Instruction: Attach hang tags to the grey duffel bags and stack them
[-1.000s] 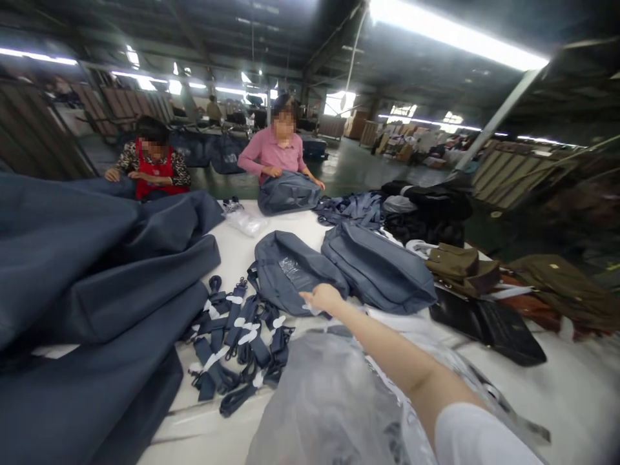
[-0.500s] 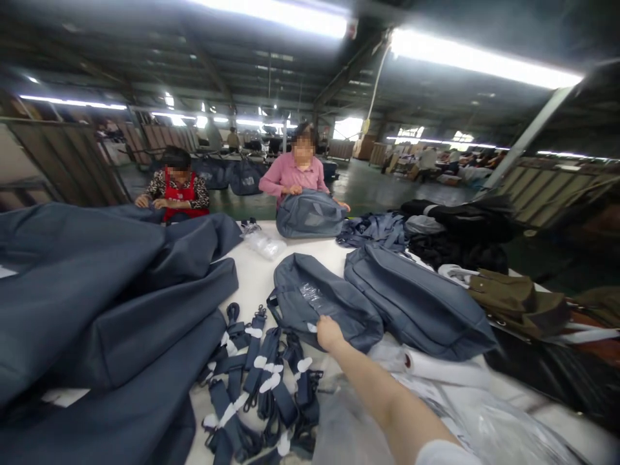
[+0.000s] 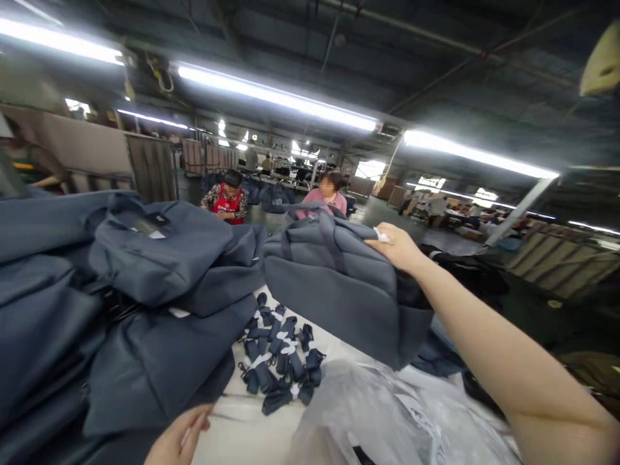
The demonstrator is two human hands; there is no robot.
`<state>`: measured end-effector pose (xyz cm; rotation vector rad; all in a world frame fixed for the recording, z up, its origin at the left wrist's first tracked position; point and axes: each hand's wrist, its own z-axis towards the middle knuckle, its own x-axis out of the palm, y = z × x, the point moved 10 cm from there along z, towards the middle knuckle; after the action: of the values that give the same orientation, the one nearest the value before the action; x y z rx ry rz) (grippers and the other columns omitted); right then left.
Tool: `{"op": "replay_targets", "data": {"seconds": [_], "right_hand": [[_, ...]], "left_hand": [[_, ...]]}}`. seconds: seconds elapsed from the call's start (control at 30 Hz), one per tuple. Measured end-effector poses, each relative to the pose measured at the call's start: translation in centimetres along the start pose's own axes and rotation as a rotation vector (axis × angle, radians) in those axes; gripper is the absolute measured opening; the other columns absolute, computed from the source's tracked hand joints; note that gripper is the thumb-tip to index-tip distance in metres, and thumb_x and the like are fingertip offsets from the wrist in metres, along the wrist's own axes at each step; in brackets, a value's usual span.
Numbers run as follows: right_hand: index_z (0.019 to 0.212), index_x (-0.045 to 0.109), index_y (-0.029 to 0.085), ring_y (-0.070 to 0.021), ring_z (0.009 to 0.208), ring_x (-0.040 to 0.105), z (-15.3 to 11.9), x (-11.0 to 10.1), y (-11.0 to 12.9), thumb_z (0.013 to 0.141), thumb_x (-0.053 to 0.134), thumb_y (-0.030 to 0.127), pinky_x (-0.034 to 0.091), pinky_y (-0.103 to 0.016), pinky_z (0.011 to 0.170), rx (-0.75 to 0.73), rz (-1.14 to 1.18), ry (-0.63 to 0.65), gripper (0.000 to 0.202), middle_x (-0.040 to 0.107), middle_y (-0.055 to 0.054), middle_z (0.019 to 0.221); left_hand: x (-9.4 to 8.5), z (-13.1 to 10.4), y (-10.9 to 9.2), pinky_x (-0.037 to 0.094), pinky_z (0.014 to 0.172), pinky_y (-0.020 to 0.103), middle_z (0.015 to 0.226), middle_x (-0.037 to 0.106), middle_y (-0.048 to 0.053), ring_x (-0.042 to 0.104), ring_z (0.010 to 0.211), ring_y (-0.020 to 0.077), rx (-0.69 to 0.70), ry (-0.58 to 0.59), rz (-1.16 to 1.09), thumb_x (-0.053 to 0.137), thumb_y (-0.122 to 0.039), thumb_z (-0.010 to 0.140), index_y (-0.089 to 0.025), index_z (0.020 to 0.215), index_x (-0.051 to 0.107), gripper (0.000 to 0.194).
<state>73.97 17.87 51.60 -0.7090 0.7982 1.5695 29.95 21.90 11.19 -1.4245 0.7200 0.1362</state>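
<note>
A dark blue-grey bag (image 3: pixel 334 297) is lifted over the white table, its handles on top. My right hand (image 3: pixel 394 247) grips its upper right edge, with a bit of white between the fingers. Low in the view, my left hand (image 3: pixel 181 436) is near the table's front, its fingers pressed together; whatever they hold, if anything, is too blurred to tell. Rolled dark straps with white ties (image 3: pixel 283 352) lie between my left hand and the bag. Clear plastic bags (image 3: pixel 358 407) are in front of the bag.
Large blue-grey bags (image 3: pixel 159 252) are heaped along the left. Two people sit or stand across the table, one in a red apron (image 3: pixel 227 205), one in a pink top (image 3: pixel 314 196). Black items (image 3: pixel 475 274) lie at the right.
The view has swung left and up. My right hand has gone from the flat bag to the edge of a raised bag. My left hand has come into view.
</note>
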Motion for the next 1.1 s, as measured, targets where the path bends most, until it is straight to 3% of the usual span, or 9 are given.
{"op": "replay_targets", "data": {"seconds": [0.17, 0.27, 0.33, 0.43, 0.53, 0.6, 0.73, 0.97, 1.1], "right_hand": [[0.079, 0.059, 0.017, -0.0161, 0.069, 0.051, -1.3, -3.0, 8.6, 0.079, 0.061, 0.044, 0.038, -0.026, 0.063, 0.004, 0.264, 0.143, 0.027, 0.056, -0.002, 0.077], [0.081, 0.059, 0.017, -0.0173, 0.072, 0.053, -3.1, 2.3, 10.2, 0.077, 0.062, 0.045, 0.041, -0.027, 0.066, 0.038, 0.462, 0.313, 0.028, 0.057, -0.002, 0.077], [0.082, 0.059, 0.016, -0.0174, 0.073, 0.055, -5.2, 8.5, 10.4, 0.077, 0.061, 0.044, 0.044, -0.028, 0.069, 0.069, 0.563, 0.404, 0.028, 0.058, -0.002, 0.077], [0.083, 0.064, 0.015, -0.0186, 0.080, 0.058, -10.0, 18.9, 10.1, 0.075, 0.063, 0.037, 0.045, -0.030, 0.077, 0.159, 0.462, 0.452, 0.023, 0.063, -0.004, 0.081], [0.084, 0.069, 0.016, -0.0209, 0.088, 0.059, -15.8, 25.9, 10.2, 0.072, 0.068, 0.028, 0.044, -0.032, 0.084, 0.258, 0.215, 0.401, 0.017, 0.065, -0.009, 0.088], [0.086, 0.070, 0.017, -0.0198, 0.085, 0.061, -19.5, 28.5, 10.3, 0.075, 0.065, 0.029, 0.046, -0.032, 0.081, 0.428, 0.263, 0.363, 0.017, 0.066, -0.008, 0.089], [0.097, 0.068, 0.019, -0.0198, 0.087, 0.063, -22.7, 29.4, 12.7, 0.075, 0.065, 0.041, 0.049, -0.034, 0.081, 0.565, 0.539, 0.278, 0.032, 0.067, -0.006, 0.095], [0.116, 0.059, 0.018, -0.0226, 0.110, 0.055, -19.3, 26.4, 17.4, 0.070, 0.070, 0.040, 0.041, -0.039, 0.099, 0.325, 0.633, 0.174, 0.052, 0.059, -0.011, 0.118], [0.101, 0.065, 0.019, -0.0195, 0.091, 0.060, -19.0, 27.2, 17.4, 0.067, 0.068, 0.026, 0.047, -0.036, 0.087, 0.370, 0.745, 0.237, 0.035, 0.064, -0.006, 0.101]], "left_hand": [[-16.6, -1.6, -10.3, 0.040, 0.102, 0.045, 0.124, 0.058, 0.015, 0.051, 0.119, 0.0308, 0.257, -0.663, 0.317, 0.047, -0.058, 0.081, -0.015, 0.125, 0.052, 0.061], [-21.5, -3.5, -15.0, 0.037, 0.103, 0.039, 0.134, 0.052, 0.013, 0.048, 0.123, 0.0276, 0.377, -0.631, 0.379, 0.043, -0.057, 0.084, -0.016, 0.138, 0.039, 0.068], [-20.3, -3.5, -14.8, 0.041, 0.096, 0.033, 0.125, 0.060, 0.007, 0.056, 0.112, 0.0247, 0.368, -0.364, 0.451, 0.049, -0.059, 0.081, -0.022, 0.130, 0.049, 0.062], [-15.2, -4.0, -8.9, 0.044, 0.075, 0.027, 0.092, 0.071, 0.002, 0.064, 0.086, 0.0215, 0.152, -0.019, 0.572, 0.050, -0.064, 0.078, -0.025, 0.092, 0.069, 0.045], [-11.2, -5.5, -1.5, 0.040, 0.062, 0.025, 0.076, 0.070, 0.002, 0.064, 0.075, 0.0199, -0.086, 0.078, 0.582, 0.038, -0.064, 0.084, -0.023, 0.074, 0.067, 0.051], [-10.8, -6.6, 2.3, 0.039, 0.061, 0.025, 0.078, 0.070, 0.004, 0.064, 0.076, 0.0213, -0.231, 0.023, 0.606, 0.032, -0.064, 0.086, -0.023, 0.077, 0.067, 0.054], [-11.3, -7.7, 4.1, 0.037, 0.060, 0.025, 0.080, 0.071, 0.005, 0.064, 0.077, 0.0220, -0.264, -0.021, 0.699, 0.034, -0.066, 0.084, -0.023, 0.079, 0.066, 0.053], [-6.9, -12.4, -2.3, 0.042, 0.069, 0.027, 0.072, 0.069, 0.002, 0.064, 0.072, 0.0189, 0.081, -0.099, 0.746, 0.038, -0.058, 0.088, -0.022, 0.070, 0.064, 0.048], [-5.3, -14.6, -3.5, 0.044, 0.069, 0.027, 0.071, 0.070, 0.001, 0.065, 0.069, 0.0174, 0.233, -0.125, 0.686, 0.044, -0.057, 0.086, -0.023, 0.072, 0.067, 0.044]]}}
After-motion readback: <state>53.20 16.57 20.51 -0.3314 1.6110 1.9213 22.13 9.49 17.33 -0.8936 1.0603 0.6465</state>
